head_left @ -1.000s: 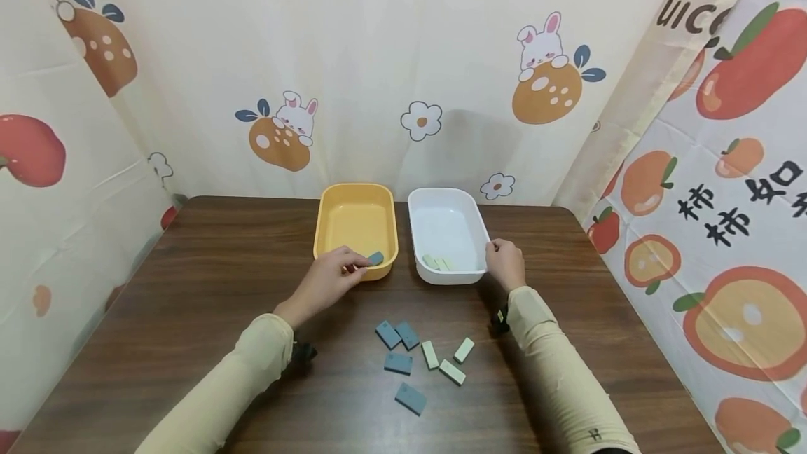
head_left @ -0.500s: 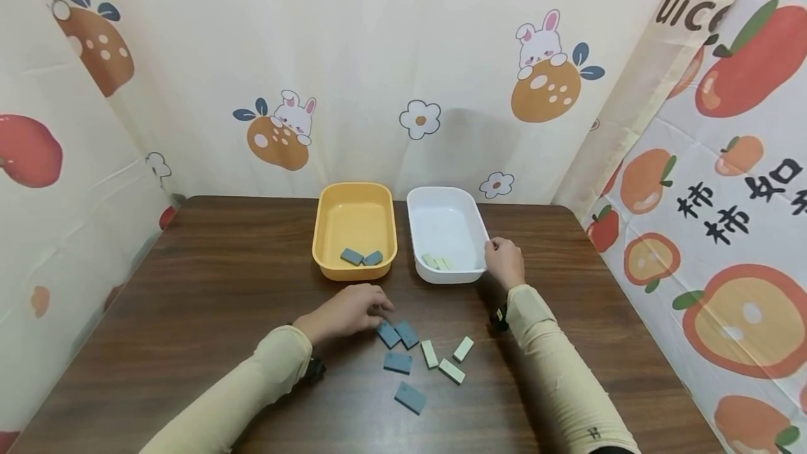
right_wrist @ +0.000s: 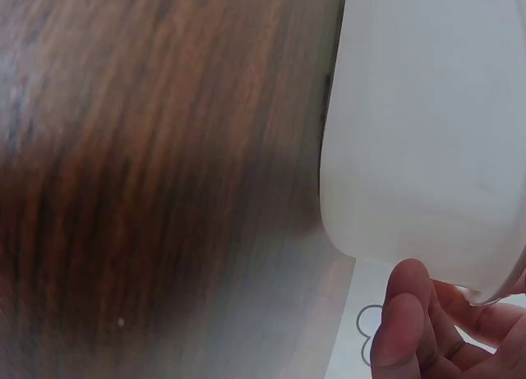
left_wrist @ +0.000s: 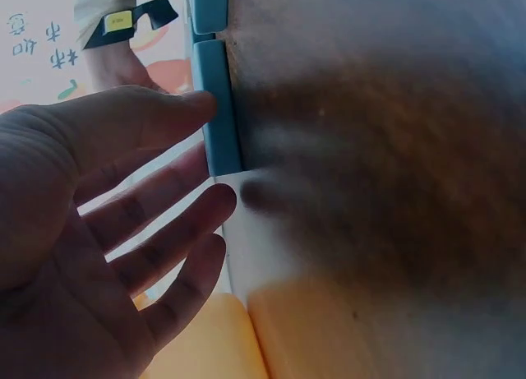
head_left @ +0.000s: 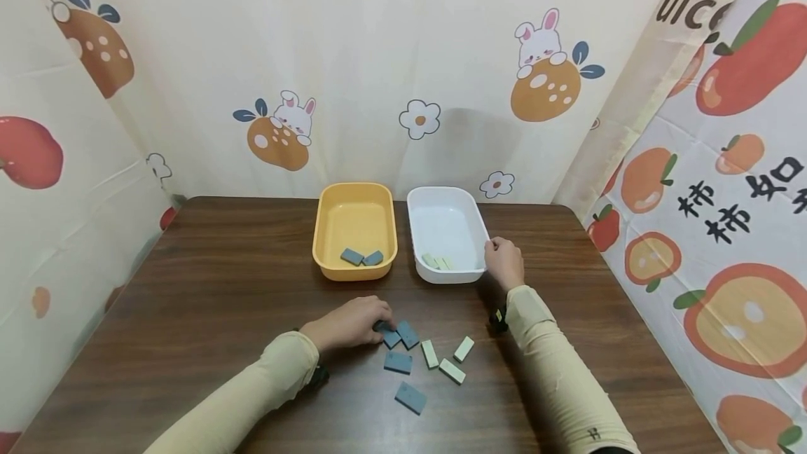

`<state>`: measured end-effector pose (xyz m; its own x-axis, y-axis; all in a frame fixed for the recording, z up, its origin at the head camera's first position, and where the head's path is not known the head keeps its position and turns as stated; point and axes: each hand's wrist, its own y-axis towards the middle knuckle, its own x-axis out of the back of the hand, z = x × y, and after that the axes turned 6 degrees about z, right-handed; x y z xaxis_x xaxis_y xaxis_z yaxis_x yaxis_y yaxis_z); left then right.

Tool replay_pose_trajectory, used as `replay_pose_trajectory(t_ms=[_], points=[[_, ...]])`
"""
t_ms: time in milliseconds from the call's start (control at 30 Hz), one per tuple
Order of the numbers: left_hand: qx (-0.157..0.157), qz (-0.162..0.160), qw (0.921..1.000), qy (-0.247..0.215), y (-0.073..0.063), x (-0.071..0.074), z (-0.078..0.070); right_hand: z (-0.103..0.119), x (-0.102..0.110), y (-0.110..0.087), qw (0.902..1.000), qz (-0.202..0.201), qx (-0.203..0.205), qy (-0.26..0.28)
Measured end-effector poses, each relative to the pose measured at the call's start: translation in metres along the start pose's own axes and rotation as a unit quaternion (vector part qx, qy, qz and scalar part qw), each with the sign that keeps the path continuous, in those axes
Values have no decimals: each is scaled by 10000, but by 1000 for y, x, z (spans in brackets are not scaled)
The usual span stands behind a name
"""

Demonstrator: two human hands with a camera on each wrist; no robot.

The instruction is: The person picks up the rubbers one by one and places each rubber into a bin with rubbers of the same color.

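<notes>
In the head view my left hand (head_left: 350, 322) is at the nearest-left blue block (head_left: 391, 337). The left wrist view shows the thumb against this flat rectangular block (left_wrist: 217, 108), with the index finger partly hidden behind it and the other fingers apart from it. The block is on the table. My right hand (head_left: 505, 263) holds the right-hand rim of the white plastic container (head_left: 449, 277); its curled fingers (right_wrist: 400, 330) show below that corner in the right wrist view. A yellow container (head_left: 353, 274) stands left of the white one, with two blue blocks (head_left: 352, 256) inside.
Other blue blocks (head_left: 410, 398) lie on the brown wooden table (head_left: 252, 258). Beside them are three smaller pale green blocks (head_left: 452, 371). More pale green blocks (head_left: 435, 262) lie in the white container. A printed curtain (head_left: 366, 76) hangs behind the table.
My left hand let go of a blue block in the yellow container, then came back toward me to the blocks on the table. My right hand stayed at the white container's rim.
</notes>
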<state>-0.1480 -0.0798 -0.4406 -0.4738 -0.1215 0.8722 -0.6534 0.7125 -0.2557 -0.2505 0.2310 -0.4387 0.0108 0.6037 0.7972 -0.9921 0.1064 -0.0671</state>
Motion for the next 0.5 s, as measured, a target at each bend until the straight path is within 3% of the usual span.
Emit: replay_pose_trajectory(t_ms=[300, 500], points=[[12, -45, 10000, -80, -2, 0, 2, -2, 0, 1, 10000, 54, -55, 41], [248, -200, 9985, -443, -7, 4, 10, -3, -2, 2, 10000, 14, -40, 43]])
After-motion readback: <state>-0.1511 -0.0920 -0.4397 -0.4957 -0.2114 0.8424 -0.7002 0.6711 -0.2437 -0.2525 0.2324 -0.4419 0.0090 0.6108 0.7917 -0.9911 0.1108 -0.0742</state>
